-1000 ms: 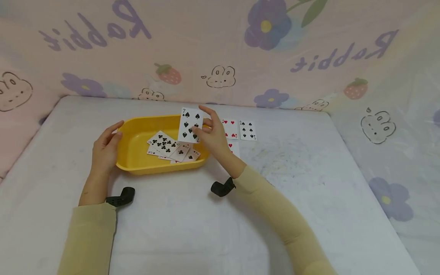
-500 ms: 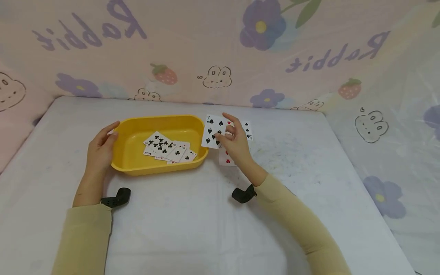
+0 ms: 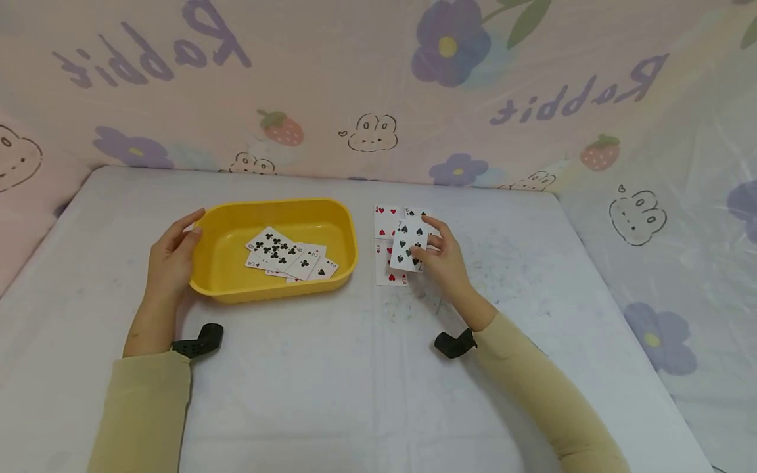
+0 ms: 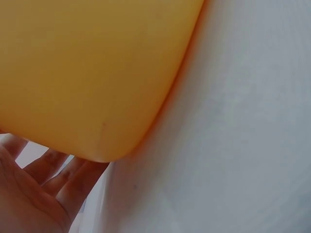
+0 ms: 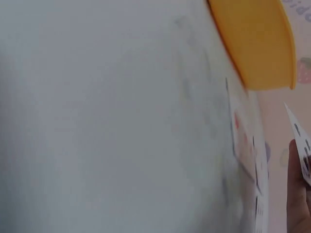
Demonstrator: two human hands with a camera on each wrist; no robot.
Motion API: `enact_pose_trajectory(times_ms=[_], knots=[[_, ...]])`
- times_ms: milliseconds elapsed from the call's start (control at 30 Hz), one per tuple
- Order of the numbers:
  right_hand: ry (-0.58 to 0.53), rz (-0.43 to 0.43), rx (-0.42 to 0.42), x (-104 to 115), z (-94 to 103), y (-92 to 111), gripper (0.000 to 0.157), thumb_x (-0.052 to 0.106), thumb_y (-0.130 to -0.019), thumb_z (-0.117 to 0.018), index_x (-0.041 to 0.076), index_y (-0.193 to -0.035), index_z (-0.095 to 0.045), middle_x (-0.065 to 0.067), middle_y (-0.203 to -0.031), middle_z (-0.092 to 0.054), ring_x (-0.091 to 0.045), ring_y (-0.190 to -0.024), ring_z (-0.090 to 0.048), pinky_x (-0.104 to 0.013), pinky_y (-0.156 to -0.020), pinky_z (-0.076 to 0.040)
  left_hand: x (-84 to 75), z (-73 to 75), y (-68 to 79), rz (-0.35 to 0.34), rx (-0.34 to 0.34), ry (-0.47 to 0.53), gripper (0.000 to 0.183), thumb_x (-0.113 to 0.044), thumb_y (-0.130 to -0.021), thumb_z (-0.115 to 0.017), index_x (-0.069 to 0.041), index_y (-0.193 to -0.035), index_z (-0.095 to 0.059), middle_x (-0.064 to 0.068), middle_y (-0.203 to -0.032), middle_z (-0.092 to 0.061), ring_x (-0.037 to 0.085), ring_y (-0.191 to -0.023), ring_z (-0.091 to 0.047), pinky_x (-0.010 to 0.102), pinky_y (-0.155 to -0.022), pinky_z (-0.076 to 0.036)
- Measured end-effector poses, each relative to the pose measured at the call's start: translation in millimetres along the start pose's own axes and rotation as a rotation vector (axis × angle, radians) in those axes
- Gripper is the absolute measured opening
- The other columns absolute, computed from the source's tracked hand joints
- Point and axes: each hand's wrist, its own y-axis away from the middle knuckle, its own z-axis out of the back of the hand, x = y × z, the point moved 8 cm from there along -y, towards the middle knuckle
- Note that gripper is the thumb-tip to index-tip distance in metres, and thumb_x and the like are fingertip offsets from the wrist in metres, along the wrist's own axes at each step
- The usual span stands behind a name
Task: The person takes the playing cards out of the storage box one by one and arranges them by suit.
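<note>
In the head view, my left hand (image 3: pixel 167 266) grips the left end of a yellow plastic tray (image 3: pixel 221 263), thumb at the rim. The left wrist view shows fingers (image 4: pixel 80 187) against the tray's outer wall. My right hand (image 3: pixel 445 266) pinches a seven of spades (image 3: pixel 403 244) by its right side, face up, over other cards. Partly beneath it lie a four of hearts (image 3: pixel 384 226), a six of spades (image 3: pixel 416 213) and a three of hearts (image 3: pixel 386 276). In the right wrist view the held card (image 5: pixel 300 136) appears at the right edge.
Several overlapping playing cards (image 3: pixel 304 261) lie in the tray, a nine of clubs (image 3: pixel 269 244) among them. The table has a white cover (image 3: pixel 307 381) with dark smudges right of the cards. A printed curtain (image 3: pixel 319 79) hangs behind.
My right hand has carried the seven of spades rightward, from above the tray to above the cards on the table. My left hand has stayed at the tray's end.
</note>
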Motion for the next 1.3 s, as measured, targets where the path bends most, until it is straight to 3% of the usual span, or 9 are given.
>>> enact_pose_trajectory(times_ms=[167, 300, 433, 533, 633, 733, 900, 1133, 1300], knots=[[0.075, -0.040, 0.012, -12, 11.9, 3, 0.063, 0.003, -0.087, -0.064, 0.016, -0.144, -0.040, 0.003, -0.068, -0.035, -0.006, -0.051, -0.030, -0.023, -0.053, -0.032, 1.4, -0.1, -1.6, 0.000, 0.006, -0.004, 0.041, -0.038, -0.102, -0.039, -0.039, -0.142, -0.044, 0.005, -0.141, -0.044, 0.002, -0.103, -0.043, 0.027, -0.102, -0.041], [0.121, -0.070, 0.029, -19, 18.1, 5, 0.065, 0.004, -0.087, -0.065, 0.016, -0.145, -0.039, 0.005, -0.076, -0.055, -0.005, -0.057, -0.047, -0.021, -0.057, -0.039, 2.4, 0.1, -2.2, -0.001, 0.007, 0.000, 0.041, -0.038, -0.101, -0.039, -0.039, -0.142, -0.044, 0.004, -0.140, -0.045, 0.001, -0.103, -0.043, 0.026, -0.102, -0.041], [0.158, -0.083, 0.049, -24, 22.3, 6, 0.066, 0.004, -0.087, -0.066, 0.015, -0.146, -0.038, -0.009, -0.095, -0.067, -0.005, -0.071, -0.061, -0.020, -0.063, -0.046, 2.7, -0.1, -2.2, -0.005, 0.010, -0.002, 0.041, -0.038, -0.102, -0.039, -0.039, -0.142, -0.044, 0.003, -0.138, -0.045, 0.000, -0.102, -0.043, 0.026, -0.101, -0.042], [0.182, -0.081, 0.068, -26, 24.3, 6, 0.065, 0.004, -0.087, -0.066, 0.014, -0.145, -0.038, -0.017, -0.098, -0.066, -0.004, -0.073, -0.060, -0.020, -0.065, -0.047, 2.8, -0.1, -2.2, -0.003, 0.009, -0.003, 0.041, -0.038, -0.102, -0.039, -0.039, -0.142, -0.044, 0.003, -0.136, -0.046, 0.000, -0.101, -0.043, 0.025, -0.100, -0.042], [0.229, -0.076, 0.082, -28, 26.0, 6, 0.063, 0.005, -0.087, -0.066, 0.013, -0.144, -0.039, -0.008, -0.076, -0.058, -0.004, -0.062, -0.048, -0.020, -0.060, -0.042, 2.9, 0.2, -2.2, -0.005, 0.007, -0.001, 0.041, -0.038, -0.102, -0.039, -0.039, -0.142, -0.044, 0.001, -0.133, -0.047, 0.000, -0.100, -0.044, 0.023, -0.097, -0.043], [0.302, -0.072, 0.081, -28, 27.6, 6, 0.061, 0.007, -0.087, -0.066, 0.011, -0.143, -0.041, -0.004, -0.073, -0.052, -0.012, -0.065, -0.044, -0.023, -0.060, -0.038, 2.7, 0.4, -2.2, -0.007, 0.005, 0.001, 0.041, -0.038, -0.102, -0.040, -0.039, -0.142, -0.045, 0.000, -0.131, -0.048, -0.001, -0.099, -0.044, 0.021, -0.095, -0.043], [0.439, -0.064, 0.085, -28, 26.4, 3, 0.060, 0.007, -0.087, -0.067, 0.007, -0.142, -0.042, -0.020, -0.109, -0.058, -0.027, -0.097, -0.057, -0.028, -0.076, -0.047, 3.2, 0.1, -2.0, -0.002, 0.005, 0.001, 0.041, -0.038, -0.102, -0.039, -0.039, -0.142, -0.044, 0.001, -0.134, -0.046, 0.000, -0.100, -0.043, 0.023, -0.098, -0.043], [0.510, -0.058, 0.088, -26, 24.8, -3, 0.059, 0.007, -0.086, -0.067, 0.001, -0.139, -0.044, -0.024, -0.118, -0.053, -0.034, -0.105, -0.053, -0.043, -0.088, -0.047, 3.6, 0.3, -2.5, 0.003, 0.000, 0.035, 0.040, -0.037, -0.101, -0.042, -0.039, -0.141, -0.046, -0.003, -0.129, -0.048, -0.001, -0.099, -0.044, 0.014, -0.088, -0.043], [0.517, -0.065, 0.069, -26, 25.8, -5, 0.056, 0.006, -0.085, -0.068, -0.001, -0.136, -0.048, -0.025, -0.123, -0.048, -0.034, -0.108, -0.048, -0.046, -0.095, -0.043, 4.1, 0.0, -2.9, 0.010, 0.000, 0.017, 0.040, -0.040, -0.101, -0.040, -0.041, -0.141, -0.045, -0.001, -0.132, -0.047, 0.001, -0.101, -0.044, 0.019, -0.095, -0.043]])
